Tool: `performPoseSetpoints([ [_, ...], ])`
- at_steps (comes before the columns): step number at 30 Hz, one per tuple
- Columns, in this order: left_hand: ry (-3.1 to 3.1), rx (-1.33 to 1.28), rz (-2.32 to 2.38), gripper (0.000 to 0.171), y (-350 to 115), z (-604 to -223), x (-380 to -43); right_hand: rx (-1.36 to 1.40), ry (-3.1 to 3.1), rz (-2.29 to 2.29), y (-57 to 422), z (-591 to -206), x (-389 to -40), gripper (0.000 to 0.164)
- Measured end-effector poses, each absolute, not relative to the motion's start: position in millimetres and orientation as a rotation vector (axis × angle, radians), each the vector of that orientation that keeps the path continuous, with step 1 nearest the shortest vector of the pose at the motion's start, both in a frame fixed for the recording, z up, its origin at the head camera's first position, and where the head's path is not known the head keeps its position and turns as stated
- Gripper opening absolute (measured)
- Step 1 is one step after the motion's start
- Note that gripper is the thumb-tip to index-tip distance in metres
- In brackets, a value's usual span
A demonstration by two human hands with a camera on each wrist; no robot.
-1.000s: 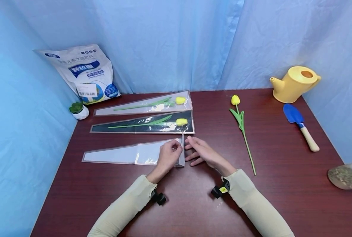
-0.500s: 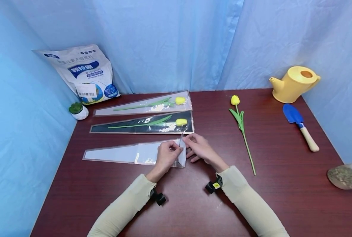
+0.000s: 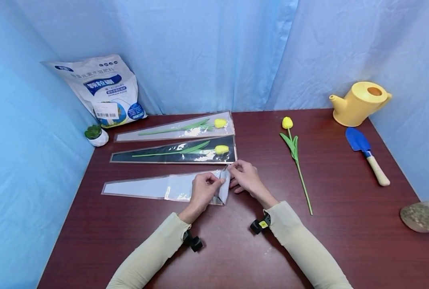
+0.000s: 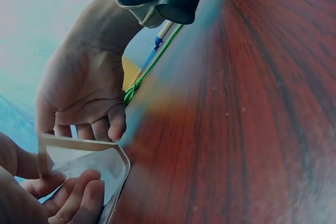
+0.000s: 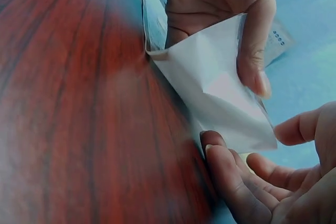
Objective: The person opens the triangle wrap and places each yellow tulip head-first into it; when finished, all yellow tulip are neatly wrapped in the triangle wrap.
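Note:
A long tapered flower sleeve [image 3: 135,188] with a white face and clear edges lies on the table, wide end toward the right. My left hand [image 3: 202,190] pinches the upper layer at that wide end, lifting it so the mouth gapes. My right hand [image 3: 248,178] holds the far corner of the mouth between thumb and forefinger, its other fingers loosely bent. In the right wrist view, the raised white flap [image 5: 215,87] spans between both hands. The left wrist view shows the open mouth [image 4: 118,153] edge-on, with the right palm beyond it.
Behind lie a black sleeve [image 3: 153,155] and a white sleeve [image 3: 127,136], each with a yellow tulip. A loose tulip [image 3: 293,148] lies to the right. Further out are a watering can [image 3: 355,104], trowel [image 3: 369,156], jar [image 3: 421,216], fertilizer bag [image 3: 102,88] and potted succulent [image 3: 98,136].
My right hand has moved in from beside the sleeve and taken its far corner. The lifted flap has spread wider to the right. My left hand has kept its pinch.

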State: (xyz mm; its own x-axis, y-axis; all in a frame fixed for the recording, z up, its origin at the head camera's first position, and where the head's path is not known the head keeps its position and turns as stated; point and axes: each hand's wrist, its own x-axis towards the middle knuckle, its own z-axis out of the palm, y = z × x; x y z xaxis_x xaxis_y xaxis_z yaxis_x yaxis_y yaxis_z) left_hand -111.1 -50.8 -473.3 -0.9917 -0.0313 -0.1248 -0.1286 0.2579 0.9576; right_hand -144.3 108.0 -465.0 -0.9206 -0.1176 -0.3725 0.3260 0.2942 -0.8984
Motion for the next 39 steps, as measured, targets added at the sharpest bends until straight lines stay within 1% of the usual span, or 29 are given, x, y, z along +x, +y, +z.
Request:
performPoseSetpoints([
  [6,2.189,-0.21,2.025,0.018,-50.3,-472.0,-111.3,0.137,2.191,-1.634,115.6,-464.9,-140.8,0.019],
  [14,2.065,-0.308,2.017,0.009,-52.5,-467.9,-116.1,0.101,2.166,-1.575,131.3,-461.0,-134.5,0.018],
  [20,1.98,-0.28,2.021,0.01,-54.2,-465.4,-119.7,0.103,2.194,-1.576,138.3,-463.4,-135.8,0.014],
  [27,2.139,-0.193,1.937,0.006,-55.7,-472.0,-123.2,0.109,2.277,-1.544,139.3,-470.6,-137.2,0.013],
  [34,2.22,-0.212,1.844,0.004,-57.8,-473.9,-123.9,0.037,2.437,-1.409,138.6,-474.9,-138.2,0.009],
  [39,2.229,-0.203,1.843,0.005,-57.9,-475.8,-124.1,-0.022,2.523,-1.314,138.2,-472.4,-137.0,0.009],
])
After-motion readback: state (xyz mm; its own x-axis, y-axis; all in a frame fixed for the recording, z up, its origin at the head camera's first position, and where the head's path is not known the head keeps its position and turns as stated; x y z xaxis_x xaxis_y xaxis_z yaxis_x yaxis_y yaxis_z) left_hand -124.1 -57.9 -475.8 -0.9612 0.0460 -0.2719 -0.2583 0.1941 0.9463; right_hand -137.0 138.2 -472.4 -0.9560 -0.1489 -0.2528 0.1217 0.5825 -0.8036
